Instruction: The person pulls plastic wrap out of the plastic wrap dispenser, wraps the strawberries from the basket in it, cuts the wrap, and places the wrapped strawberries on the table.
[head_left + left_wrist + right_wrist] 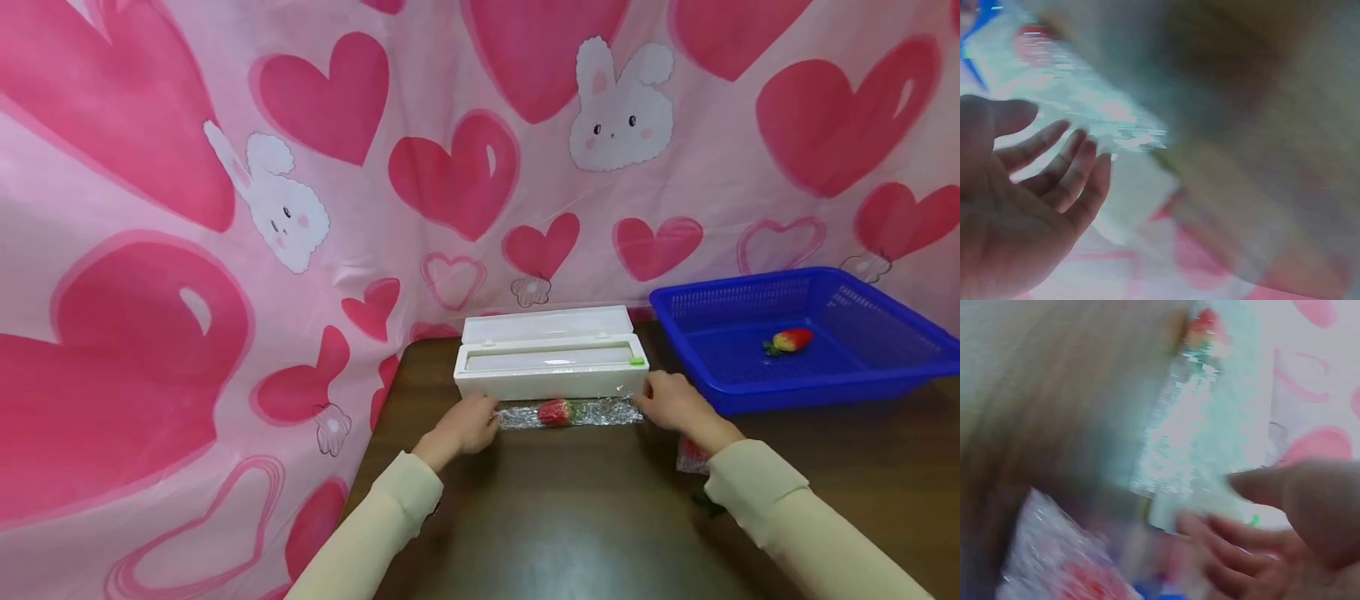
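Strawberry [553, 412]: red, in crinkled clear film [609, 412] | left grip [468, 422], right grip [675, 402]: loosely parted, empty

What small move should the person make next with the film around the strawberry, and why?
Perhaps fold one end of the film inward, toward the strawberry: crinkled film extends past it on both sides, and the left hand and right hand are each at one end.
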{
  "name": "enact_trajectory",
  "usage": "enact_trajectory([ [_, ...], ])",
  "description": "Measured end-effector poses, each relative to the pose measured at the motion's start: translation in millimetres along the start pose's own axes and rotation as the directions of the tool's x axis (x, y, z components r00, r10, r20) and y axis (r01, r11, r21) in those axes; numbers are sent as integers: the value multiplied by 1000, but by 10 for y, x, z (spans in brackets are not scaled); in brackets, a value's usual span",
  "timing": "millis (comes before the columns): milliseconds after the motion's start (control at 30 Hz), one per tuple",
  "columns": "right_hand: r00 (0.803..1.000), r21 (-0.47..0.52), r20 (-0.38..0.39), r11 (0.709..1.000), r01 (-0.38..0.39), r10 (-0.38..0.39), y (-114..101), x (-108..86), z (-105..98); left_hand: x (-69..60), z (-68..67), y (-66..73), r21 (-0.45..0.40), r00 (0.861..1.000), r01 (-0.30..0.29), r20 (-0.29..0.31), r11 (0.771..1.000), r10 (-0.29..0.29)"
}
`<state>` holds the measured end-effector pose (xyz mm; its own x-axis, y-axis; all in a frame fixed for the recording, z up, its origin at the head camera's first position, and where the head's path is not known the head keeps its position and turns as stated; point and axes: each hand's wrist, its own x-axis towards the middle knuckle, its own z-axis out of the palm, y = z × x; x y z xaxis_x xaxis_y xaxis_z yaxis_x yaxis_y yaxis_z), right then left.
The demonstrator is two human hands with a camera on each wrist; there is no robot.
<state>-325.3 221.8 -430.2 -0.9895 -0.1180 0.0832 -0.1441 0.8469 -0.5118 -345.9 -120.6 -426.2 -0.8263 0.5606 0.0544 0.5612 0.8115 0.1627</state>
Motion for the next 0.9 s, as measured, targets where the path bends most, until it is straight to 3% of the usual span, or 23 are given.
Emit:
enact_trajectory([
  [67,994,34,-110,999,22,-19,19,54,-51,40,-109,141,-25,997,-46,-68,999,44],
  [133,983,57,-177,996,62,-51,58,129,-72,95,-200,291,-35,992,-83,-99,996,79],
  [267,980,54,-169,992,117,-106,205,248,-39,191,-278,531,-45,991,-119,-67,992,116],
  [500,962,21,-170,975,221,-214,435,388,37,373,-254,746,-69,990,-140,-33,988,138],
  [733,953,30,-208,972,232,-221,535,487,64,861,-279,1069,-89,988,-149,-40,985,146],
  [900,954,59,-206,971,233,-216,551,540,110,1251,-179,1248,-154,992,-120,-50,981,114],
])
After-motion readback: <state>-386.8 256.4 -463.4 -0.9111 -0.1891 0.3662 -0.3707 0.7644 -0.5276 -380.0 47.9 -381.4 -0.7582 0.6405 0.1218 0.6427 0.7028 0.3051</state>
